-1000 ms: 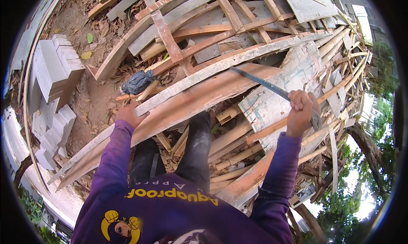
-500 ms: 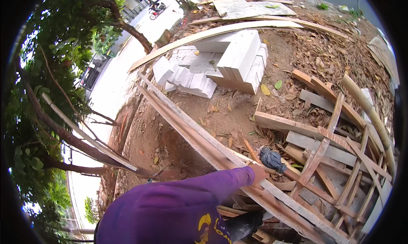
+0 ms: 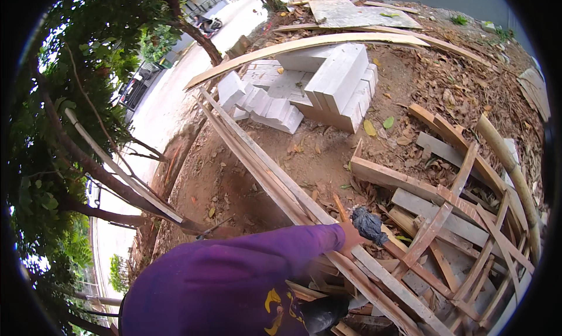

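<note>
My left hand, at the end of a purple sleeve, is closed around the edge of a long wooden plank. Its fingers are partly hidden behind the wood. A second brown plank runs close alongside the first; both slant from the upper left to the lower right. Just beyond the hand, a crumpled dark plastic bag rests on the timber pile, close to the fingers. My right hand is out of view.
Nailed wooden frames and loose boards lie piled at the right, beside a curved pole. White blocks stand stacked on the soil ahead, with a long board behind them. Tree branches hang at the left.
The view has shifted, so the blocks sit further right. My left hand keeps its grip and now appears closer to the dark bag; the two planks look turned, with less brown face showing.
</note>
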`<act>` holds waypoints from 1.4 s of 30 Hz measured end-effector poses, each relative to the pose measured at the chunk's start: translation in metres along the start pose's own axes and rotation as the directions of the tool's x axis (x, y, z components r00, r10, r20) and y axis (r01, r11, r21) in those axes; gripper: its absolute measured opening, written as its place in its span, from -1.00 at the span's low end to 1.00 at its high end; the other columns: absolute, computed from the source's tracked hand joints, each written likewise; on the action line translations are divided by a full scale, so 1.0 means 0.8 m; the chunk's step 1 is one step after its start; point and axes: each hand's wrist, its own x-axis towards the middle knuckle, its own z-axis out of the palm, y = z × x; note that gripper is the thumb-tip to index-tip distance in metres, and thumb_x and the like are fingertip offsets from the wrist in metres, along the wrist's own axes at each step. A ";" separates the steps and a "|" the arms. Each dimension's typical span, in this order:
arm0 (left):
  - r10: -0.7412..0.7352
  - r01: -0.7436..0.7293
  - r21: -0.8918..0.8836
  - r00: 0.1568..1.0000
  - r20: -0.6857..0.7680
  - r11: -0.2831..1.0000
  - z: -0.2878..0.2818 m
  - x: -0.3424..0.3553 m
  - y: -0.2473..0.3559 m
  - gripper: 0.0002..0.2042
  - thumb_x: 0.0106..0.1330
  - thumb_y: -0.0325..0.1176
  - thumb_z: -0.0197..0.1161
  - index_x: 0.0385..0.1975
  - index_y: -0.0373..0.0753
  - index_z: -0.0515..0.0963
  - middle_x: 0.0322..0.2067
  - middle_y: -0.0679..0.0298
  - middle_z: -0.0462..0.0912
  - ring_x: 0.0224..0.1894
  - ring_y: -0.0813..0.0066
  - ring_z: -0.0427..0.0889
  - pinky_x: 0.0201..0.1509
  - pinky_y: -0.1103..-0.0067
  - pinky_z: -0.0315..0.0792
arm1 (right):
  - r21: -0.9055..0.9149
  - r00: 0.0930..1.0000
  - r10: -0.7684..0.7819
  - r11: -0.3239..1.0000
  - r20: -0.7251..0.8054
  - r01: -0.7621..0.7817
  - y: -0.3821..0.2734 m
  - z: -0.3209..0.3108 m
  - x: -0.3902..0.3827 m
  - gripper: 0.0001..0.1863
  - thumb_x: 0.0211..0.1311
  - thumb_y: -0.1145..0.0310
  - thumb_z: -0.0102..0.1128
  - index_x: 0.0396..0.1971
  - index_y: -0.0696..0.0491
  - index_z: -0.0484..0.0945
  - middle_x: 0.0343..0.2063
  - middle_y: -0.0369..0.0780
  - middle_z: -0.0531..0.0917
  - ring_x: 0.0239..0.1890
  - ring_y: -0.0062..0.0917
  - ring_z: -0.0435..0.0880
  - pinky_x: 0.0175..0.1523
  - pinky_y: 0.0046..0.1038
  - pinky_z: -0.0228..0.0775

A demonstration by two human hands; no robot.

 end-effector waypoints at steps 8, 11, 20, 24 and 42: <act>-0.222 0.214 0.079 0.969 0.105 0.974 0.005 -0.004 0.021 -0.26 0.05 0.38 0.42 0.12 0.00 0.62 -0.16 0.02 0.78 -0.08 0.02 0.76 0.02 0.20 0.61 | 0.848 0.946 0.151 0.418 0.287 -0.324 -0.157 -0.128 0.025 -0.65 0.43 0.38 0.17 -0.62 0.11 0.43 -0.63 -0.36 0.45 -0.50 -0.72 0.35 -0.37 -0.59 0.19; -0.095 0.096 0.097 0.995 -0.020 0.991 0.021 0.001 0.028 -0.23 0.14 0.27 0.44 0.24 -0.12 0.46 0.08 -0.05 0.66 0.13 0.00 0.66 0.16 0.20 0.55 | 0.886 0.924 0.219 0.283 0.313 -0.368 -0.143 -0.130 0.010 -0.63 0.33 0.40 0.24 -0.68 0.11 0.37 -0.70 -0.40 0.35 -0.56 -0.75 0.26 -0.44 -0.51 0.12; -0.082 0.086 0.105 0.996 -0.046 0.991 0.044 -0.009 0.056 -0.25 0.19 0.21 0.44 0.29 -0.08 0.40 0.07 0.02 0.67 0.07 -0.01 0.69 0.09 0.21 0.58 | 0.921 0.932 0.206 0.195 0.298 -0.338 -0.166 -0.150 0.008 -0.58 0.33 0.39 0.34 -0.69 0.09 0.36 -0.69 -0.42 0.36 -0.55 -0.77 0.22 -0.44 -0.58 0.07; -0.032 0.048 0.154 0.995 -0.099 0.987 0.036 0.028 0.024 -0.35 0.16 0.22 0.46 0.11 -0.09 0.50 -0.16 0.00 0.75 -0.14 -0.05 0.74 -0.08 0.19 0.61 | 0.894 0.913 0.258 0.240 0.316 -0.377 -0.160 -0.160 -0.007 -0.60 0.32 0.38 0.36 -0.68 0.09 0.40 -0.68 -0.42 0.38 -0.55 -0.76 0.21 -0.45 -0.57 0.07; 0.012 0.028 0.259 0.988 -0.151 0.965 0.060 0.011 0.031 -0.30 0.14 0.25 0.45 0.12 -0.14 0.54 -0.27 0.06 0.76 -0.25 -0.02 0.76 -0.19 0.17 0.62 | 0.907 0.913 0.345 0.274 0.218 -0.320 -0.128 -0.163 0.012 -0.59 0.38 0.56 0.06 -0.68 0.00 0.19 -0.72 -0.39 0.21 -0.66 -0.69 0.19 -0.44 -0.55 0.11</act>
